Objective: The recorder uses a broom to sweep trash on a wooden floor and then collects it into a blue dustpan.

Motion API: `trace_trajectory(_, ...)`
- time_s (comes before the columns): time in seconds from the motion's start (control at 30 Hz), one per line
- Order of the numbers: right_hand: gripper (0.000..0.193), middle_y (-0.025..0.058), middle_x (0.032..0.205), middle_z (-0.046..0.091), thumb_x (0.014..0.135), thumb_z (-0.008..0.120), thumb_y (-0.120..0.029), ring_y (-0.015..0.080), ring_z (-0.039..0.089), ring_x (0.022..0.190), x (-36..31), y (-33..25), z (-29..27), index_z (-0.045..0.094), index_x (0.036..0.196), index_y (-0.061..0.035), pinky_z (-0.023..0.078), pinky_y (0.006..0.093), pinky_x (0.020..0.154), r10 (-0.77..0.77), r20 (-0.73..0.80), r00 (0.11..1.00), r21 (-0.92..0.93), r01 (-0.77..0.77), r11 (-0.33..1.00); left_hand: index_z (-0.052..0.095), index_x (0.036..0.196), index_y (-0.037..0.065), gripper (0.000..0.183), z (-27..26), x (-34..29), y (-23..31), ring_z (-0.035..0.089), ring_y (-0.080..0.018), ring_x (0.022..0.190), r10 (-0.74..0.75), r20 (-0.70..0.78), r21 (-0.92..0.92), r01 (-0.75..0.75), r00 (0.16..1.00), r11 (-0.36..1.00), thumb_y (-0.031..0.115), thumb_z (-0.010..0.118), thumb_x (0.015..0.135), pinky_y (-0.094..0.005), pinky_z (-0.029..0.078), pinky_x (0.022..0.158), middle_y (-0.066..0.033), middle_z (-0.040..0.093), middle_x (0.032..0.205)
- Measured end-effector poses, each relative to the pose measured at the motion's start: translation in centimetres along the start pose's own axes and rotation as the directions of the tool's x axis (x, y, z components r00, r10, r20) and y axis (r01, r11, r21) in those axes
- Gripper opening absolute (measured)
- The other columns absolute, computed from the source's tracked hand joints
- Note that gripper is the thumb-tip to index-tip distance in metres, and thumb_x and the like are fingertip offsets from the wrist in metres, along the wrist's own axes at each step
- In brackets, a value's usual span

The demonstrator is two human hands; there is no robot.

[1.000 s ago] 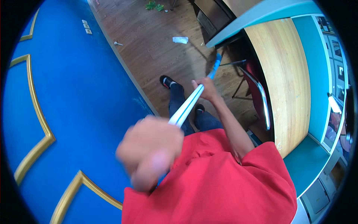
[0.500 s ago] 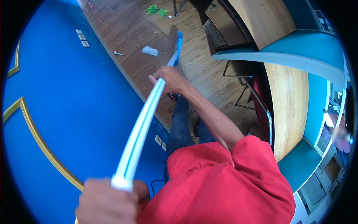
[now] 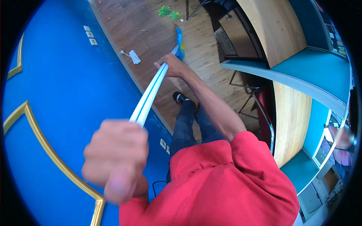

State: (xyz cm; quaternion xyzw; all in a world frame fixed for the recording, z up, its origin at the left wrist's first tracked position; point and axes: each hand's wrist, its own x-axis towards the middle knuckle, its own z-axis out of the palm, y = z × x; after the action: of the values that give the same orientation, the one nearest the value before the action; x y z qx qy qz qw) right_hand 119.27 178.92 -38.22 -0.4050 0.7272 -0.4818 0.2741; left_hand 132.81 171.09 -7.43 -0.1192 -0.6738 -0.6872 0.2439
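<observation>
I hold a broom by its white-and-blue striped handle (image 3: 151, 94), which slants away from me across the floor. My left hand (image 3: 117, 158) is closed round the near end of the handle, hiding its tip. Further down the shaft, my right hand (image 3: 171, 66) is wrapped round it. The blue broom head (image 3: 179, 39) touches the wooden floor at the far end, with a bit of yellow beside it. To its left, a small white piece of litter (image 3: 134, 57) lies against a white spoon-shaped thing (image 3: 123, 52) near the wall.
A blue wall (image 3: 75, 113) with sockets (image 3: 89, 34) and gold moulding runs along my left. Green leaves (image 3: 167, 12) lie further up the floor. Wooden desks (image 3: 290, 113) with teal partitions stand at right, a red metal-legged chair (image 3: 266, 109) beside them. A person (image 3: 343, 143) is at far right.
The white litter has moved left, next to the spoon-shaped thing. My left hand has risen with the handle's near end, and the broom head has shifted slightly.
</observation>
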Motion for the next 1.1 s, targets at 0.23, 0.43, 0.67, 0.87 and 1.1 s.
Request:
trace_trajectory(0.23,0.036,0.0182,0.056,0.056,0.085,0.058,-0.024,0.0365,0.057,0.054,-2.1,-2.1,-7.6,0.056,0.058,-0.0005,0.046,0.0456,0.057,-0.147,-0.017,0.989,-0.239,0.139,0.961,0.035,0.048,0.007,0.038,-0.4,4.3,3.5,0.039,-0.0157,0.034,-0.013,-0.066,-0.103,0.006,0.998,0.995,0.011,0.047,0.084,-0.0306,0.033,0.035,-0.0033,0.04,0.043)
trace_trajectory(0.43,0.027,0.0177,0.062,0.061,0.071,0.066,-0.028,0.0346,0.058,0.055,3.7,7.5,-11.2,0.06,0.061,-0.0036,0.044,0.0395,0.054,0.437,0.276,0.856,-0.266,-0.369,0.89,0.034,0.051,0.004,0.035,-0.3,7.7,-11.7,0.039,-0.0191,0.035,-0.154,-0.332,-0.091,0.13,0.931,0.987,0.01,0.043,0.084,-0.0327,0.032,0.04,-0.0053,0.038,0.043)
trace_trajectory(0.67,0.037,0.0191,0.056,0.056,0.084,0.058,-0.026,0.0394,0.056,0.055,13.9,1.7,-11.1,0.057,0.055,-0.0032,0.045,0.047,0.059,-0.167,0.078,0.983,0.007,0.167,0.986,0.031,0.047,0.014,0.036,-4.5,18.3,-4.5,0.037,-0.0129,0.033,-0.043,-0.087,0.06,0.049,0.995,0.997,0.012,0.048,0.079,-0.0284,0.031,0.034,0.0001,0.037,0.04)
trace_trajectory(0.87,0.031,0.015,0.054,0.054,0.078,0.062,-0.024,0.033,0.059,0.053,11.8,4.3,-19.4,0.053,0.053,-0.0073,0.046,0.0427,0.056,0.115,0.079,0.99,-0.16,-0.101,0.982,0.027,0.048,0.014,0.041,-3.6,23.8,-10.2,0.034,-0.0116,0.031,-0.283,-0.282,-0.204,0.231,0.917,0.951,0.016,0.047,0.083,-0.0296,0.03,0.033,0.001,0.035,0.04)
trace_trajectory(1.1,0.031,0.0177,0.061,0.06,0.085,0.058,-0.025,0.0384,0.061,0.058,17.1,5.9,-14.7,0.064,0.059,-0.0078,0.049,0.0464,0.058,0.047,0.269,0.962,-0.056,-0.033,0.998,0.042,0.047,0.011,0.027,-4.6,21.6,-9.3,0.046,-0.0217,0.034,-0.375,-0.656,0.356,0.707,0.655,0.611,0.013,0.055,0.07,-0.035,0.04,0.038,-0.0072,0.045,0.043)
